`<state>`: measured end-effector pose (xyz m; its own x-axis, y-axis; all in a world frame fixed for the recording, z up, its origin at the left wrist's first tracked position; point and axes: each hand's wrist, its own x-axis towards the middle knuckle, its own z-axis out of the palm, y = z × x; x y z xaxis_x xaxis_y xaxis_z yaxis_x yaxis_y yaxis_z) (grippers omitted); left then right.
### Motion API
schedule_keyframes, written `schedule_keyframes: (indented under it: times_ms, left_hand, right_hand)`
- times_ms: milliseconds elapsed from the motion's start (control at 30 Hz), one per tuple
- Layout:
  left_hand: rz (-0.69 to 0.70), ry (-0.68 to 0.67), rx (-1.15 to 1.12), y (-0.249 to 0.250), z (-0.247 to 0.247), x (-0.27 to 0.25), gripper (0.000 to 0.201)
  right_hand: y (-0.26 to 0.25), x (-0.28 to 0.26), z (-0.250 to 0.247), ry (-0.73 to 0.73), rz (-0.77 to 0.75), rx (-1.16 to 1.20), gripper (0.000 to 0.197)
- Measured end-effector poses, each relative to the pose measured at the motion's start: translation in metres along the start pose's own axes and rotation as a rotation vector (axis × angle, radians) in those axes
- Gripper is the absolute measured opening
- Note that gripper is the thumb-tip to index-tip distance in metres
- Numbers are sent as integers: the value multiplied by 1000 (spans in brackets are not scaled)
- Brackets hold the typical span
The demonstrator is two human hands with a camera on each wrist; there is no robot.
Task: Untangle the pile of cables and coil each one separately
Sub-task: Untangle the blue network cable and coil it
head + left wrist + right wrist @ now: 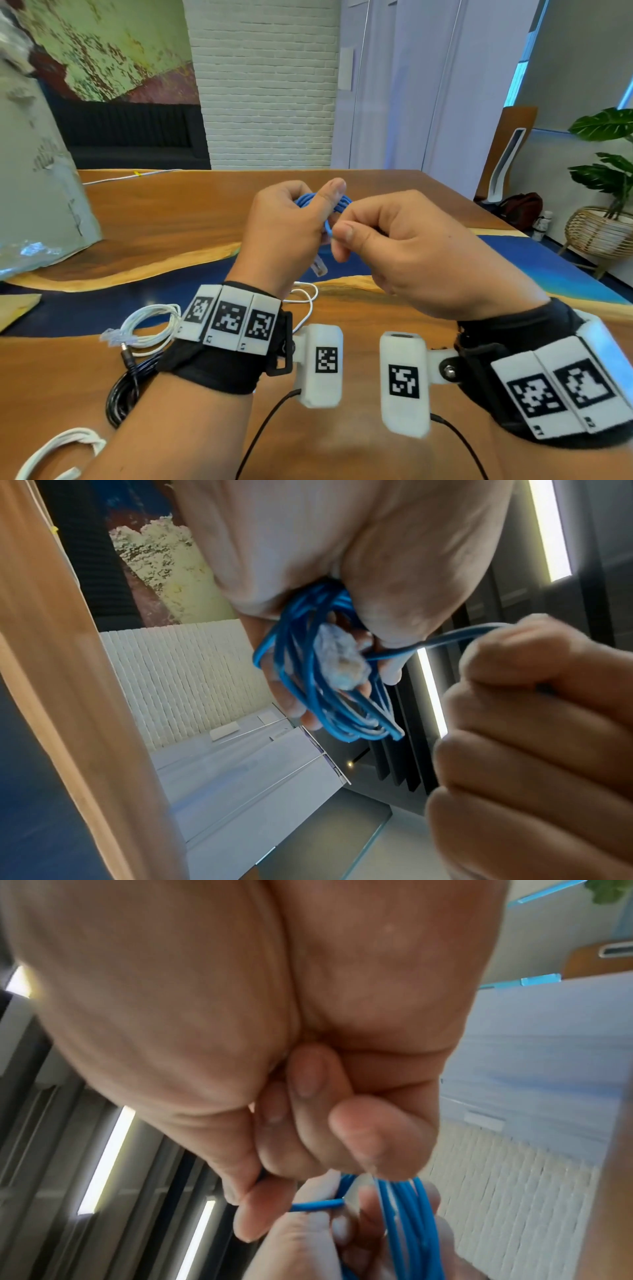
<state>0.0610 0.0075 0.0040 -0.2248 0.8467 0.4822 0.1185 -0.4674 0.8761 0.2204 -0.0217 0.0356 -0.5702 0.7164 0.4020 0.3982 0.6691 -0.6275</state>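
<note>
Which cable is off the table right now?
The blue cable, gripped as a coil in the left hand; the white coils and black cable lie on the table.

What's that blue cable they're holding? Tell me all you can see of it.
The blue cable is thin and smooth-jacketed, wound into several loops above the table. The left hand grips the bundle, and a clear plastic plug dangles below that hand. The right hand pinches one loose strand between thumb and forefinger, drawn sideways from the coil. A clear plug also shows against the loops in the left wrist view.
</note>
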Motion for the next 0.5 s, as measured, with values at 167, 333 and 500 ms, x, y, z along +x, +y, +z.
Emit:
schedule_keyframes:
  times_ms: [167, 333, 500]
  left_hand:
    - [-85, -86, -63, 8, -7, 1, 52]
    - [-130, -156, -42, 16, -5, -1, 56]
    - [-142, -218, -104, 11, 9, -6, 45]
  right_hand:
    - [8, -5, -20, 96, -79, -9, 29]
    - [37, -4, -31, 380, 6, -245, 18]
    - [52, 5, -18, 535, 20, -234, 11]
